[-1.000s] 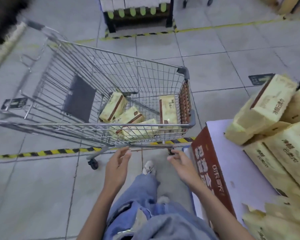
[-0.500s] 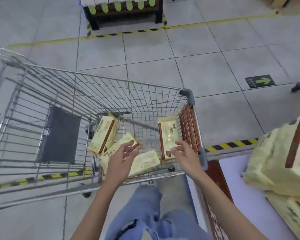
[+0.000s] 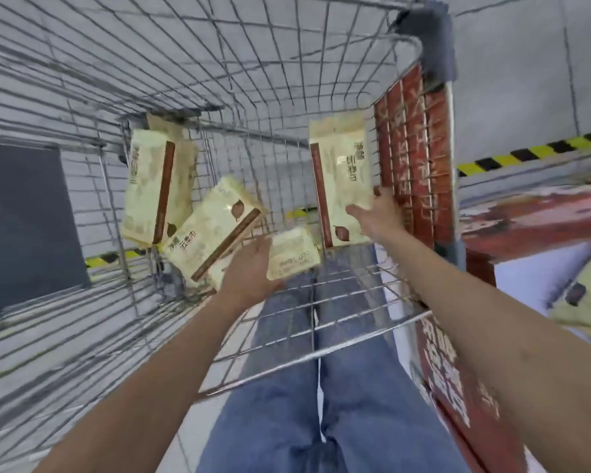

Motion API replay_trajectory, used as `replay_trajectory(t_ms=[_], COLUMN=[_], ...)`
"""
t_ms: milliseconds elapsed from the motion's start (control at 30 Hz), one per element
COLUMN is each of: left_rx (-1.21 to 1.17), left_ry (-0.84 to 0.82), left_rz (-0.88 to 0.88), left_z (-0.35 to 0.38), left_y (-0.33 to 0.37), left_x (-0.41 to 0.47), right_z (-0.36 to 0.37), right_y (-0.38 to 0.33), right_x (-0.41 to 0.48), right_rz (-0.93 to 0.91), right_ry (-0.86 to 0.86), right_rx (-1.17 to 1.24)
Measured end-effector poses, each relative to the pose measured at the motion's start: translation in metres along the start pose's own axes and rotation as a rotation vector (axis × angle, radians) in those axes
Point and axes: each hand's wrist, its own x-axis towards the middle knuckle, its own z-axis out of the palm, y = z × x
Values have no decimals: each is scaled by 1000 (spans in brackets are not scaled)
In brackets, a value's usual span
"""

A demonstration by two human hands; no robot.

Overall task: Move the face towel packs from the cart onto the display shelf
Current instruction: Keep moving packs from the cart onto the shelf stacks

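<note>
Looking down into a wire cart (image 3: 219, 63) carrying 4 cream face towel packs: a far-left pack (image 3: 147, 192) leaning upright, a tilted pack (image 3: 212, 230) touching it, an end-on pack (image 3: 294, 254) near the middle, and a standing pack (image 3: 342, 186) against the red slatted panel (image 3: 417, 158) on the right wall. Passing both forearms over the near wire rim, with a dark panel (image 3: 24, 220) filling part of the left wall.

Reaching the left hand (image 3: 249, 271) forward, fingers straight, touching the near-left edge of the end-on pack without curling round it. Spreading the right hand (image 3: 376, 216) wide at the lower right corner of the standing pack, thumb across its face, other fingers by its edge, not clamping it.

Standing in blue jeans (image 3: 321, 387) on grey tiles (image 3: 512, 80) marked with yellow-and-black tape (image 3: 526, 153). Having the display shelf (image 3: 533, 281), white on top and red with lettering down its side, just beside the cart on the right, with more cream packs (image 3: 587, 302) lying on it at the frame's edge.
</note>
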Motion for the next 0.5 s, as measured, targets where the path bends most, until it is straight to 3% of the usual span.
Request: replay_trajectory(t_ms=[233,500], left_rx=[218,153], left_ry=[35,137], left_rz=[-19,-16], left_z=[32,31], left_y=[-11,-11], left_x=[25,33], right_z=[27,23], right_y=[10,15], right_x=[44,53], right_rz=[136,237], right_ry=[-21,-86], right_rx=[108,304])
